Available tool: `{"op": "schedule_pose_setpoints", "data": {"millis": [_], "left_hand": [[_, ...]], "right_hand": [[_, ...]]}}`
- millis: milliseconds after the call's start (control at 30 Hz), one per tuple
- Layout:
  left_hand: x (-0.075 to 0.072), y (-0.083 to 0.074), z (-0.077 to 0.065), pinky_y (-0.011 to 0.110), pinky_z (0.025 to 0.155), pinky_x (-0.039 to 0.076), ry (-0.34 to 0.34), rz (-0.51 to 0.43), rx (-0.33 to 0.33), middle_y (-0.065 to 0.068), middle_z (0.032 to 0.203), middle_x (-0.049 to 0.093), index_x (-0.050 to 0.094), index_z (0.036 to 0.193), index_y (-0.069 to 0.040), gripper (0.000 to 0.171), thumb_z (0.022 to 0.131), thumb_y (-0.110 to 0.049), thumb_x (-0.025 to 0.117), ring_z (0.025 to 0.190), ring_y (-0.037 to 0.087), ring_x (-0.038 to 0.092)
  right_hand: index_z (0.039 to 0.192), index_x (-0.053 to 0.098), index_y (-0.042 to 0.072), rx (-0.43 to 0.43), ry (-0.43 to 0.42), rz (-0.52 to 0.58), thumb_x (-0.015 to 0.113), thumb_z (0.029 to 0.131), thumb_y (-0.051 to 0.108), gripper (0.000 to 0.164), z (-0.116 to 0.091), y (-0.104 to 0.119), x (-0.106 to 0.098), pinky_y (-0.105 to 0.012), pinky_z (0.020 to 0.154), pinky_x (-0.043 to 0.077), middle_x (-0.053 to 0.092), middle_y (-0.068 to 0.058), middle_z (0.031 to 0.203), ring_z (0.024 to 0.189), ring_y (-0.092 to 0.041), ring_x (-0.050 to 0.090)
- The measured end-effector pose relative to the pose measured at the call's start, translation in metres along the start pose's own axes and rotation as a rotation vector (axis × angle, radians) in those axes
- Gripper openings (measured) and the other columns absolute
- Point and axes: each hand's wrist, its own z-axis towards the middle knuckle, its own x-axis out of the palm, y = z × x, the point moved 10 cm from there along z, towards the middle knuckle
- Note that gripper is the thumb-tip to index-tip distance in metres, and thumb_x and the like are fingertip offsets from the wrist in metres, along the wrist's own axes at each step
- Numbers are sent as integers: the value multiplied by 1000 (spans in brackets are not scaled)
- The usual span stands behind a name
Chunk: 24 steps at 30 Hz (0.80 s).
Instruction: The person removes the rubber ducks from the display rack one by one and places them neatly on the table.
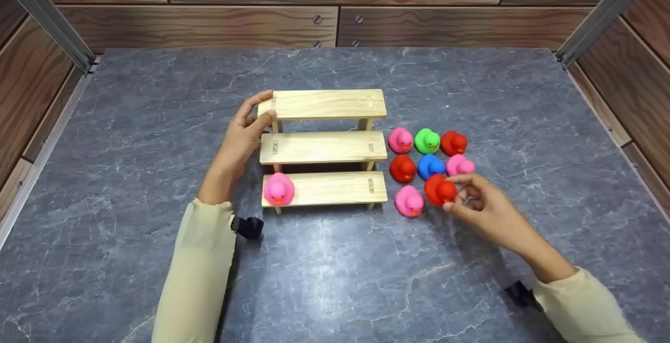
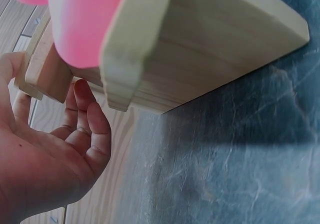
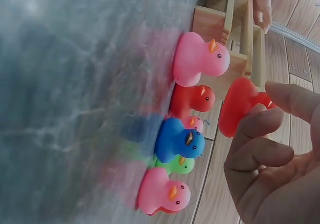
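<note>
A three-step wooden stand [image 1: 324,146] is at the middle of the table, and a pink rubber duck [image 1: 279,189] sits at the left of its lowest step. My left hand [image 1: 243,141] grips the left end of the top step, thumb above; in the left wrist view its other fingers [image 2: 99,129] curl beside the stand. Between thumb and fingertips my right hand [image 1: 484,204] pinches a red rubber duck [image 1: 440,190], raised off the table in the right wrist view. Beside it are a pink duck [image 1: 409,201], a blue duck [image 1: 431,166] and another pink duck [image 1: 460,165].
Right of the stand, further ducks include a red one [image 1: 402,168], a pink one [image 1: 400,140], a green one [image 1: 427,141] and a red one [image 1: 454,143]. The grey marbled table [image 1: 324,280] is bounded by wood-patterned panels [image 1: 209,26] at the back and sides.
</note>
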Motion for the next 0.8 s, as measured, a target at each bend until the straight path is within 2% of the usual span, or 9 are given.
{"op": "schedule_pose_setpoints", "data": {"millis": [367,800], "left_hand": [[0,-1,-1,30,70,53,-11,-22,-11,5,105,50,43,144,-25,47,99,-28,54,91,19,56],[1,0,0,31,69,54,-6,-15,-7,5,102,50,43,144,-25,47,98,-29,55,87,18,57]], "right_hand": [[121,50,-6,41,46,-5,67,86,-1,39,-2,-17,5,-19,55,44,52,-4,79,64,-4,51],[119,48,-8,56,77,-25,67,85,-3,39,1,-23,10,-19,54,43,51,-5,77,62,-4,50]]}}
